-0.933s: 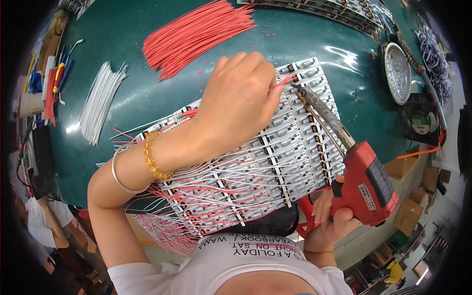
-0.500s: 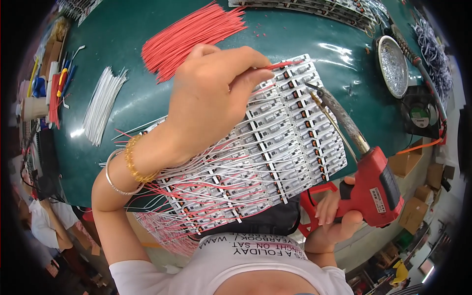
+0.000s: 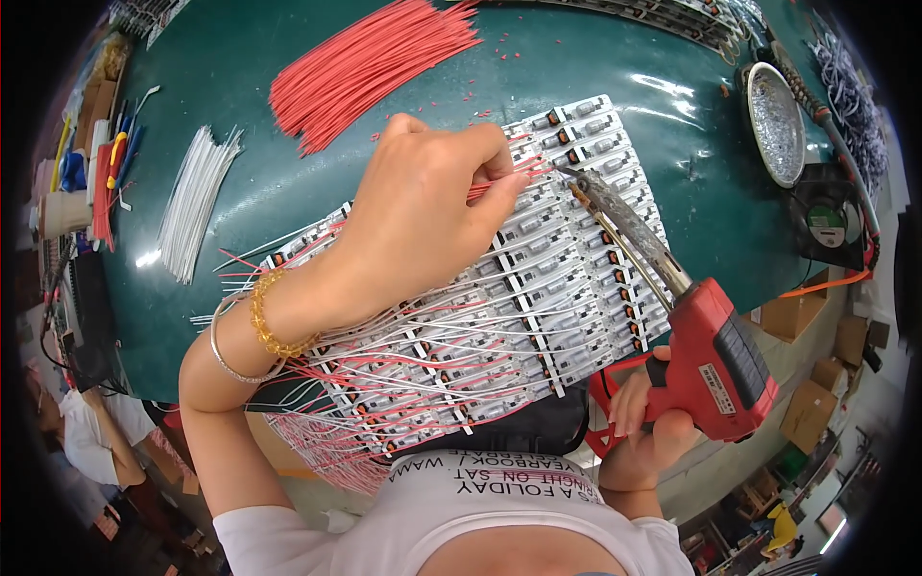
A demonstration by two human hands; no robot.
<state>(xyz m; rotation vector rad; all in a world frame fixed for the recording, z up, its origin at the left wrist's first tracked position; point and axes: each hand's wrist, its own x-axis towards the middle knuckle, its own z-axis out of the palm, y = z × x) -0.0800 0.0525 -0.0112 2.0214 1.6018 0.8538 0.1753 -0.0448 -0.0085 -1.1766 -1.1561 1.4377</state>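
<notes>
My left hand (image 3: 423,221) reaches over a panel of white circuit strips (image 3: 538,288) and pinches thin red wires (image 3: 514,175) at its fingertips, near the panel's far end. My right hand (image 3: 642,422) grips a red soldering gun (image 3: 715,355) at the lower right. The gun's long metal tip (image 3: 591,192) points up-left and meets the wire ends at the strip. Red and white wires stick out of the panel's near-left edge (image 3: 317,422).
A bundle of red wires (image 3: 370,67) lies at the far side of the green table (image 3: 288,192); white wires (image 3: 197,202) lie to the left. Hand tools (image 3: 106,173) sit at the left edge. A round metal dish (image 3: 776,120) and small fan (image 3: 831,226) stand right.
My left hand has moved up and left along the panel with the wires. The soldering gun tip has followed it to the new spot near the panel's far end.
</notes>
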